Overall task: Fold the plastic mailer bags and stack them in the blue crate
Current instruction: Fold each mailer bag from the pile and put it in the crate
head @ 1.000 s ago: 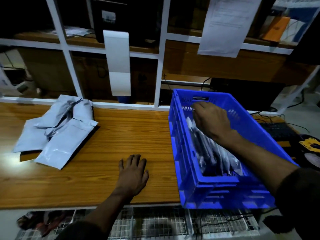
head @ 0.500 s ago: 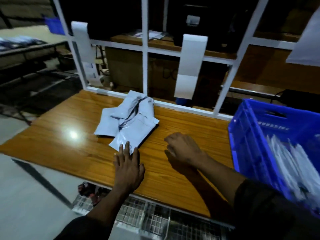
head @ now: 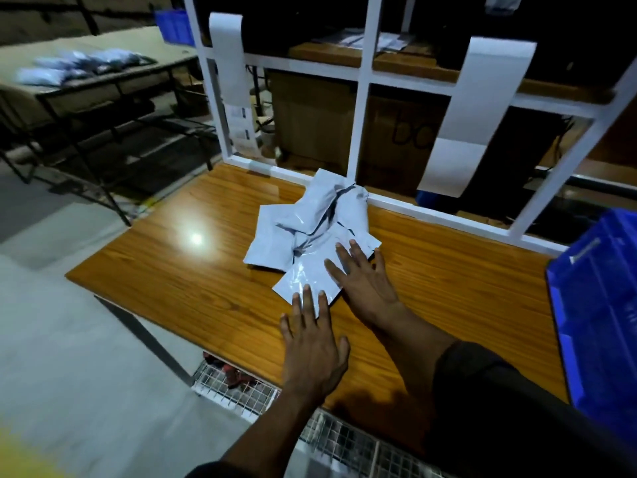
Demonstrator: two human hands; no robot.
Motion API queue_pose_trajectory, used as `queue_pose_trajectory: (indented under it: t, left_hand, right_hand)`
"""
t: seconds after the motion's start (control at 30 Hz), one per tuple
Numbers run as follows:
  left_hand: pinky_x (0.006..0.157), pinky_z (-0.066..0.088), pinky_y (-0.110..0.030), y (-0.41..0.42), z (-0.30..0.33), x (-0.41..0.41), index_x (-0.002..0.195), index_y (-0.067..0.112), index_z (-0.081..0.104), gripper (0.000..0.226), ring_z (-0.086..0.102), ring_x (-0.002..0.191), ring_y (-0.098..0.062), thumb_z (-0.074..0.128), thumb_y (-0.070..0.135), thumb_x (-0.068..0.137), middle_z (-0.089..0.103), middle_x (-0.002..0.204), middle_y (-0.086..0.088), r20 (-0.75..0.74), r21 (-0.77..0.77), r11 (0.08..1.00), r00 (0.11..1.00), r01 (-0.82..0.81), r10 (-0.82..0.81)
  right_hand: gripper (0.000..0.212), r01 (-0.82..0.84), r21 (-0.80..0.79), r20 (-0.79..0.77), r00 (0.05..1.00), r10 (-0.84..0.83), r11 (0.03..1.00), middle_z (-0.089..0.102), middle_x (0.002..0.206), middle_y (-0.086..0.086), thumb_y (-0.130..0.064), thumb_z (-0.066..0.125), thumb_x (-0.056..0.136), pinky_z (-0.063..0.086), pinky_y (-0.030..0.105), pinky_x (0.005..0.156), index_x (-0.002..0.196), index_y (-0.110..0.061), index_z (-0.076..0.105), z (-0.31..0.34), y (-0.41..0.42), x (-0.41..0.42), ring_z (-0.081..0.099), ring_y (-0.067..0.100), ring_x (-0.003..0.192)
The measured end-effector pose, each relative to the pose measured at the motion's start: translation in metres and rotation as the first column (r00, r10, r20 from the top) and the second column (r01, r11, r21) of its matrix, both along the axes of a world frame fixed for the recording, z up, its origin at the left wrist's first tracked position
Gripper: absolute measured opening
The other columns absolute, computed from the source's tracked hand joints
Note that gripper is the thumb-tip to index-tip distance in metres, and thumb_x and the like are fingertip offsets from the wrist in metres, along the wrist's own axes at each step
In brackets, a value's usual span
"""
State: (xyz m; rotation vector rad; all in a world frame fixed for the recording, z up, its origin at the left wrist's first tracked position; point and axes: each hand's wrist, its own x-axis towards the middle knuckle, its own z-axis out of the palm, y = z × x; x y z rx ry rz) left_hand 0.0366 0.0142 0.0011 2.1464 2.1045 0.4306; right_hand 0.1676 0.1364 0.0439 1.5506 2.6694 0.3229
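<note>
While both hands lie spread on mailer bags [head: 310,232] | left hand [head: 312,343], right hand [head: 365,281] | blue crate [head: 599,305] well right

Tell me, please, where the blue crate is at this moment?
In the head view the blue crate sits at the far right edge of the wooden table, partly out of frame, to the right of both hands.
</note>
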Motion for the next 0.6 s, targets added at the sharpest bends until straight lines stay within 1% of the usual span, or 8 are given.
queue_pose_trajectory:
  t: [0.1,0.2,0.27,0.33,0.37,0.5,0.57,0.6]
  left_hand:
    - [0.121,0.015,-0.062,-0.001,0.001,0.000,0.163,0.012,-0.001,0.085,-0.008,0.156,-0.036,0.031,0.057,0.098,-0.011,0.169,-0.016,0.000,-0.002,1.000,1.000,-0.001,0.001]
    - [0.120,0.016,-0.063,-0.001,0.002,0.000,0.163,0.012,0.002,0.085,-0.005,0.156,-0.037,0.035,0.056,0.097,-0.007,0.170,-0.017,0.013,-0.004,1.000,1.000,0.007,-0.007]
    - [0.119,0.016,-0.065,-0.001,0.003,0.000,0.163,0.015,0.005,0.086,-0.002,0.156,-0.036,0.035,0.059,0.096,-0.003,0.170,-0.015,0.007,-0.020,1.000,1.000,0.023,-0.023]
    - [0.119,0.009,-0.066,-0.002,0.005,-0.001,0.163,0.021,0.004,0.085,-0.002,0.157,-0.033,0.029,0.066,0.095,0.000,0.171,-0.010,-0.025,-0.070,0.995,0.997,0.070,-0.071]
    - [0.118,0.005,-0.067,-0.002,0.007,-0.002,0.163,0.024,0.005,0.084,-0.002,0.157,-0.031,0.024,0.070,0.095,0.003,0.171,-0.007,-0.037,-0.086,0.991,0.994,0.101,-0.105]
    - [0.117,-0.004,-0.067,-0.007,0.009,-0.003,0.162,0.033,0.015,0.085,0.001,0.157,-0.022,0.008,0.081,0.092,0.009,0.171,0.005,-0.019,-0.109,0.934,0.939,0.339,-0.343]
    - [0.119,-0.003,-0.066,-0.009,0.005,-0.004,0.161,0.035,0.023,0.089,0.004,0.157,-0.019,0.000,0.082,0.089,0.013,0.170,0.007,-0.045,-0.080,0.888,0.888,0.453,-0.457]
    - [0.119,-0.001,-0.065,-0.009,0.003,-0.003,0.160,0.035,0.027,0.091,0.007,0.157,-0.019,-0.003,0.083,0.089,0.016,0.170,0.007,-0.059,-0.058,0.867,0.865,0.495,-0.498]
  right_hand:
    - [0.067,-0.034,-0.015,0.072,0.997,0.035,0.999,0.013,0.167,0.011,-0.032,0.050,0.101,0.003,0.070,0.116,0.159,-0.024,0.018,0.001,0.002,0.000,-0.004,0.040,0.153]
    - [0.066,-0.042,-0.010,0.112,0.993,0.043,0.999,0.027,0.163,0.014,-0.032,0.054,0.097,-0.001,0.068,0.117,0.156,-0.019,0.028,0.003,-0.017,0.010,0.006,0.043,0.152]
    - [0.063,-0.036,0.017,0.117,0.993,0.033,0.999,0.045,0.151,0.020,-0.034,0.060,0.092,0.007,0.069,0.118,0.150,-0.014,0.043,0.003,-0.039,0.022,0.023,0.047,0.148]
    - [0.059,-0.020,0.033,0.098,0.995,0.016,0.999,0.062,0.132,0.022,-0.036,0.066,0.086,0.018,0.070,0.115,0.138,-0.011,0.057,-0.001,-0.065,0.036,0.039,0.049,0.139]
    - [0.056,-0.011,0.035,0.083,0.997,0.008,0.999,0.065,0.126,0.021,-0.035,0.068,0.084,0.022,0.070,0.114,0.133,-0.011,0.061,-0.004,-0.079,0.043,0.043,0.049,0.136]
    - [0.049,0.089,0.003,0.007,0.996,-0.089,0.996,0.068,0.119,0.016,-0.036,0.076,0.079,0.036,0.069,0.107,0.122,-0.014,0.068,-0.008,-0.131,0.071,0.053,0.041,0.130]
    - [0.047,0.140,-0.013,-0.078,0.987,-0.141,0.990,0.065,0.115,0.015,-0.033,0.074,0.080,0.044,0.063,0.102,0.123,-0.015,0.067,-0.009,-0.152,0.082,0.058,0.040,0.121]
    - [0.045,0.159,-0.019,-0.130,0.979,-0.160,0.987,0.062,0.114,0.015,-0.034,0.070,0.084,0.049,0.057,0.097,0.125,-0.016,0.064,-0.009,-0.164,0.086,0.060,0.039,0.116]
